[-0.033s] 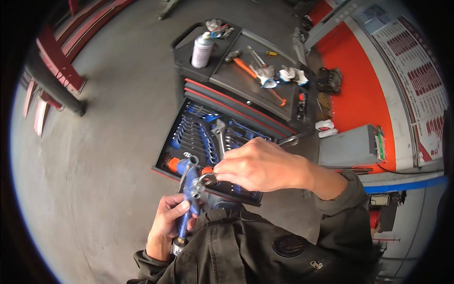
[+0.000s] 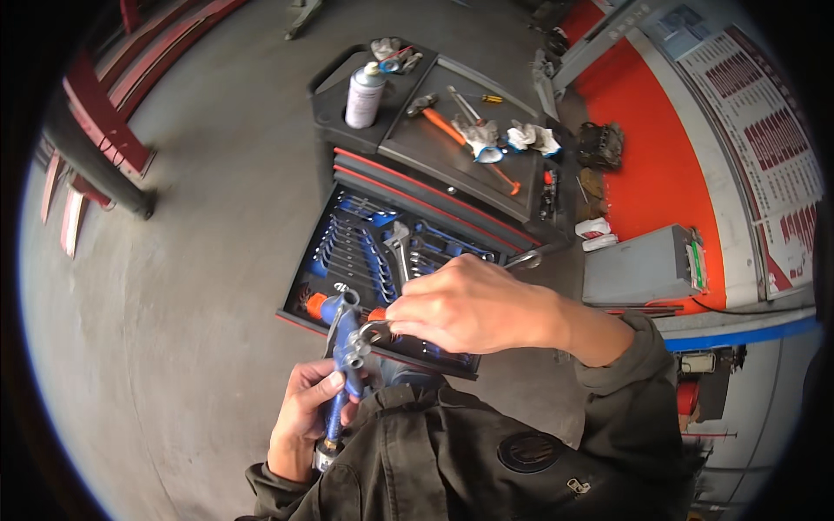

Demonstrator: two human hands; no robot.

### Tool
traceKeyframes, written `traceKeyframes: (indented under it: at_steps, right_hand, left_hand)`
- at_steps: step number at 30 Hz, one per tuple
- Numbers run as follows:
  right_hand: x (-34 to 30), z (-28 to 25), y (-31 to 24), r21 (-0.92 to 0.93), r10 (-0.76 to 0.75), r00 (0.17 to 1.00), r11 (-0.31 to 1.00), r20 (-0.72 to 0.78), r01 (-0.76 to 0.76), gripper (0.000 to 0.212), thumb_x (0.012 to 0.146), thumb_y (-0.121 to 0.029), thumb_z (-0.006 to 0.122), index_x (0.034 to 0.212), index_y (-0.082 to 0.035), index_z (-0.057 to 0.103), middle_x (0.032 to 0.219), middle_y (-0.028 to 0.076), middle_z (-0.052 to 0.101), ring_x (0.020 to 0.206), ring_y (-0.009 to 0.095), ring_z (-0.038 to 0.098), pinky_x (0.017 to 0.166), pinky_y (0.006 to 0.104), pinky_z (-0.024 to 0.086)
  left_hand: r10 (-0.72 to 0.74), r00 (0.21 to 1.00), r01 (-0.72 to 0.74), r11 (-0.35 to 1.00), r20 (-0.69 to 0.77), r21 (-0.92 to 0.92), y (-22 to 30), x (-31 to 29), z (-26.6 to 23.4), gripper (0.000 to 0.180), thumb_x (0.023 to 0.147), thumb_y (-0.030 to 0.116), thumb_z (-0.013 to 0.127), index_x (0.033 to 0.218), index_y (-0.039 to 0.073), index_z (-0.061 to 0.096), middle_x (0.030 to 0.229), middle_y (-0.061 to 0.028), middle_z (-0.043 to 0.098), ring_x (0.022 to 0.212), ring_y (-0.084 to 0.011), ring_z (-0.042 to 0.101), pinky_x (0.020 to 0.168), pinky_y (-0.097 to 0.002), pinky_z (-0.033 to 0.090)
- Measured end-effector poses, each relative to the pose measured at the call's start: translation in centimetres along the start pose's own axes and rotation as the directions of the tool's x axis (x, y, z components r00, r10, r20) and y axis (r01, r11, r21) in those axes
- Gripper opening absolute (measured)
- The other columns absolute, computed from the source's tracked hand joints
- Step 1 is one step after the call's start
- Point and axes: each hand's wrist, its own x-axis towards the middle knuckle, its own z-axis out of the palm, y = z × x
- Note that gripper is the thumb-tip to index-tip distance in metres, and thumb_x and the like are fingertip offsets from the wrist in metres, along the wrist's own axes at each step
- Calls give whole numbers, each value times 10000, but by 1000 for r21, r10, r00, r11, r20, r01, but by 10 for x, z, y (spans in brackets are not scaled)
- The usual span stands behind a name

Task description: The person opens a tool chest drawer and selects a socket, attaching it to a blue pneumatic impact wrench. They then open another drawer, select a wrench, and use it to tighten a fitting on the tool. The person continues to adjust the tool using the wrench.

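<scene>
My left hand (image 2: 314, 401) is closed around the handle of a blue metal air gun (image 2: 346, 332), held upright in front of my jacket. A metal fitting (image 2: 327, 453) sits at the handle's lower end. My right hand (image 2: 460, 304) reaches in from the right, its fingers pinched on a silver wrench (image 2: 375, 331). The wrench's jaw is at the metal fitting on the gun's side; whether it grips it, I cannot tell. Most of the wrench is hidden by my fingers. Behind both hands is an open tool drawer (image 2: 300, 314) with several wrenches (image 2: 352, 252) in it.
On the black tool cart (image 2: 408, 143) stand a spray can (image 2: 365, 95), an orange-handled hammer (image 2: 443, 126), a yellow screwdriver (image 2: 492, 99) and white gloves (image 2: 532, 139). An adjustable wrench (image 2: 400, 247) lies in the drawer. A grey case (image 2: 638, 267) is at right, red lift parts (image 2: 104, 130) far left.
</scene>
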Motion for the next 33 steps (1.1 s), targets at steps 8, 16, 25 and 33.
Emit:
traceKeyframes:
  at_steps: [8,16,25,33]
  right_hand:
    - [0,1,1,102,-1,999,995,-35,4,213,936,-212,668,903,-6,710,844,145,714,810,350,713,726,440,577]
    - [-18,-12,-3,890,630,637,231,-445,393,371,1129,-359,388,876,-104,481,705,-37,362,551,62,283,464,231,250]
    - [21,27,-3,596,725,494,-145,-479,790,331,1126,-315,406,920,-71,489,730,-11,401,588,80,324,472,238,267]
    - [33,35,2,573,755,439,-103,-487,813,325,1121,-316,424,920,-72,496,723,-16,404,574,81,319,457,241,269]
  left_hand:
    - [6,1000,-6,1000,-12,6,-1,0,-3,357,971,222,681,1076,-118,659,771,-117,673,539,-167,613,498,-275,488]
    - [23,993,-17,999,-117,49,8,2,9,305,1003,261,673,966,-42,688,796,-76,675,585,-109,618,528,-226,490]
    - [29,995,-15,989,-92,147,5,12,32,272,993,243,704,924,-19,696,757,-44,672,587,-87,619,541,-225,498]
    - [40,996,-24,978,-75,209,8,9,40,293,988,252,699,954,-39,692,809,-80,679,591,-110,626,535,-231,492]
